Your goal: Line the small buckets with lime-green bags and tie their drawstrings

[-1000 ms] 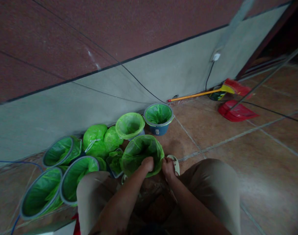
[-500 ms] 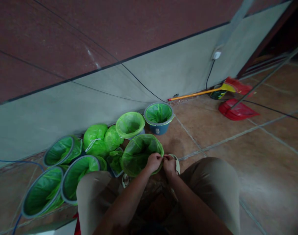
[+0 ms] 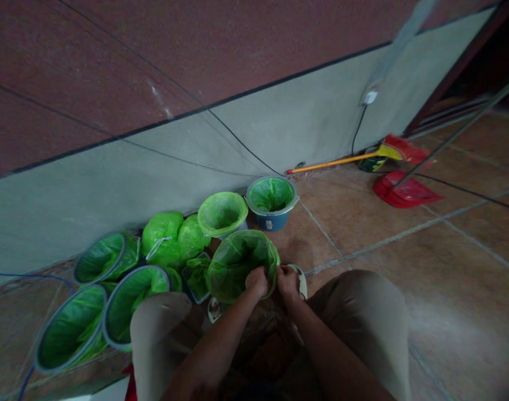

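Between my knees stands a bin lined with a thin green bin liner [image 3: 225, 274], the liner folded over its rim. My left hand [image 3: 258, 281] is inside the mouth near the right side, its fingers curled; what they grip is hidden. At the right rim, my right hand [image 3: 288, 281] pinches the liner's edge from outside. A second bin with a green liner [image 3: 221, 214] sits just behind, beside a blue bucket [image 3: 272, 221] that is also lined in green.
Several grey-rimmed lined bins [image 3: 123, 250] lie tilted at the left, next to a tied green bag [image 3: 160, 236]. A small basket [image 3: 198, 278] holds green plastic. At the right are a broom [image 3: 333, 164] and a red dustpan [image 3: 405, 190]. A wall [image 3: 154, 156] runs behind.
My left hand has moved off the right rim, slightly left and down into the bin's mouth. My right hand stays at the rim, shifted slightly left.
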The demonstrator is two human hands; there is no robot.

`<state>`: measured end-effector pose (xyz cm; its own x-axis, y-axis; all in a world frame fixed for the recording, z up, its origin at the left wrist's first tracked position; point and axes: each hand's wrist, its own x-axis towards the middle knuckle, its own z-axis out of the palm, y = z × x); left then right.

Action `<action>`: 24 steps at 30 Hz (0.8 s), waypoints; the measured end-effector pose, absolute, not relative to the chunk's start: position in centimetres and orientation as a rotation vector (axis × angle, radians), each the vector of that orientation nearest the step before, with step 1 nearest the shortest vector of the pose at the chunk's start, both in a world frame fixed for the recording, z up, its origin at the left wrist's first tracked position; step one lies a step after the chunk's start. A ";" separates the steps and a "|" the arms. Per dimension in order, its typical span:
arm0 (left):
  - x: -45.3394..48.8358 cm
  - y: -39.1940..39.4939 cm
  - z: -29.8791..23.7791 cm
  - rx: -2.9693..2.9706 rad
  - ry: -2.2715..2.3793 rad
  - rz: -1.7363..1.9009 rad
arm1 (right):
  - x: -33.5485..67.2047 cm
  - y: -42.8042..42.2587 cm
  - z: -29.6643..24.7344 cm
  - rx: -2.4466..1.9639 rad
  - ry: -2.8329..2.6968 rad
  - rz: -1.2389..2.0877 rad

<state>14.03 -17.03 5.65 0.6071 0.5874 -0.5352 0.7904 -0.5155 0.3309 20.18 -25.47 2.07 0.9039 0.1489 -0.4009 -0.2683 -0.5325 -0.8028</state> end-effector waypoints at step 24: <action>10.9 -20.5 5.5 2.752 0.606 -0.655 | 20.7 -24.1 1.4 -2.470 -0.307 0.517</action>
<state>10.90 -20.53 5.52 0.8128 0.3365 -0.4755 0.4481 -0.8828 0.1410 20.69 -24.15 1.44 0.8979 0.3292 -0.2923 0.0997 -0.7987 -0.5934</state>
